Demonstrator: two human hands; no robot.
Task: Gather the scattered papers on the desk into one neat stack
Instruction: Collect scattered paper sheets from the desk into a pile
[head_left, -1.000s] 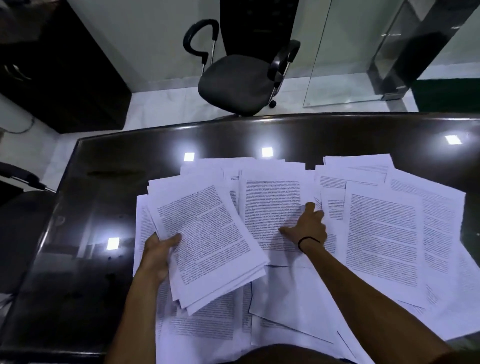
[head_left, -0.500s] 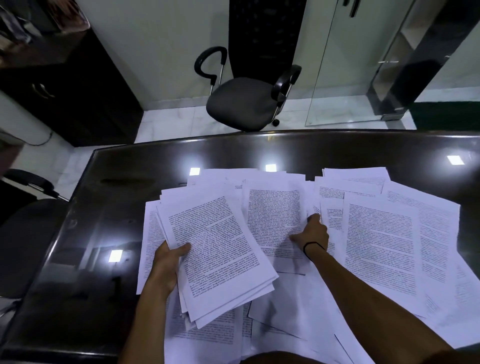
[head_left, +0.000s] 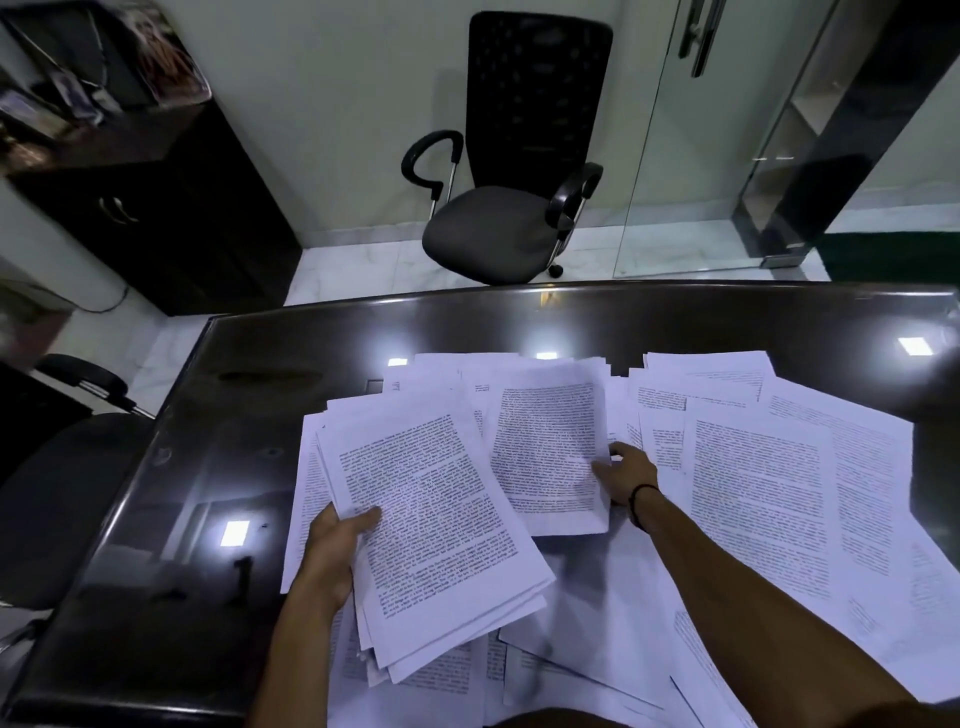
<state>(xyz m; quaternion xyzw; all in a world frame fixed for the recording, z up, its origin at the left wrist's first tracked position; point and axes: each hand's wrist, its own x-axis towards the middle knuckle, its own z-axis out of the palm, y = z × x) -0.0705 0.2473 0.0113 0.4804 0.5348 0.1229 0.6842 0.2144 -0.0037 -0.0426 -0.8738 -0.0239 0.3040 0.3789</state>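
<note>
Your left hand (head_left: 335, 545) grips the gathered stack (head_left: 436, 525) at centre-left, thumb on top, so it stays together. Your right hand (head_left: 626, 475) pinches one printed sheet (head_left: 550, 447) at centre, likely to add it.

The white sheets of paper (head_left: 769, 499) carry dense blocks of black printed text. The glossy dark brown worktop (head_left: 218, 467) shows bright white square light reflections. The swivel chair (head_left: 498, 228) has a grey seat, black perforated back and black armrests. The floor (head_left: 363, 275) is white marble-veined tile. The low cabinet (head_left: 171, 218) is dark brown.
</note>
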